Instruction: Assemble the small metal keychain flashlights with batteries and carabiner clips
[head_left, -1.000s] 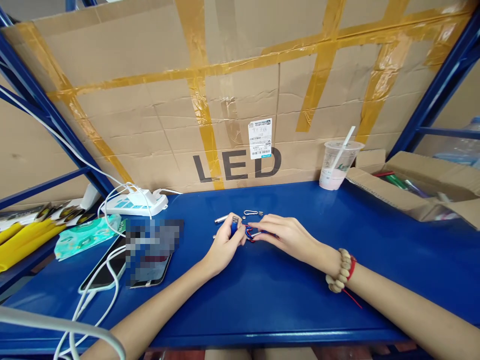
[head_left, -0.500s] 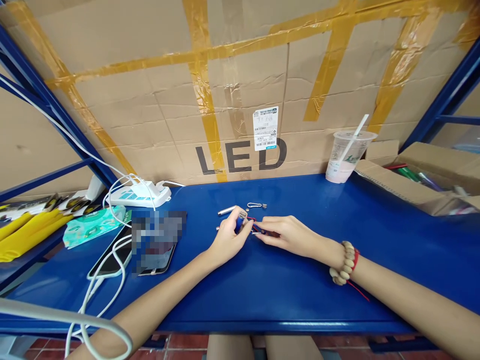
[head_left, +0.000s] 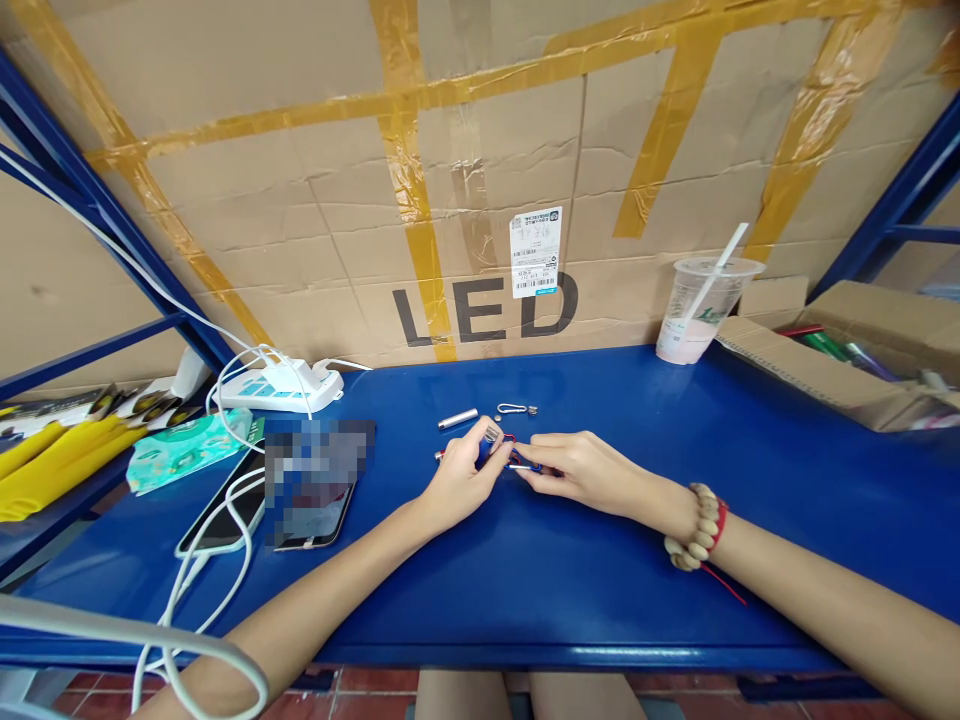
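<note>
My left hand (head_left: 461,478) is closed round a small blue cylinder with a silver end (head_left: 490,438). Close on its right, my right hand (head_left: 574,468) pinches a thin piece with a silver and blue look (head_left: 523,466); its exact shape is partly hidden by the fingers. Something small and red shows between the two hands. Behind them on the blue table (head_left: 600,590) lie a silver tube (head_left: 457,419) and a silver carabiner clip (head_left: 512,408) with a tiny metal part at its end. A small red and silver tip pokes out left of my left hand.
Phones (head_left: 319,515), white cables and a power strip (head_left: 322,392) are at the left, beside a green packet (head_left: 184,450). A plastic cup with a straw (head_left: 686,325) stands at the back right, near an open cardboard box (head_left: 810,385). A large carton (head_left: 337,230) rises behind.
The view has shifted slightly. Both hands keep nearly the same places, and the blue cylinder is still in my left hand.
</note>
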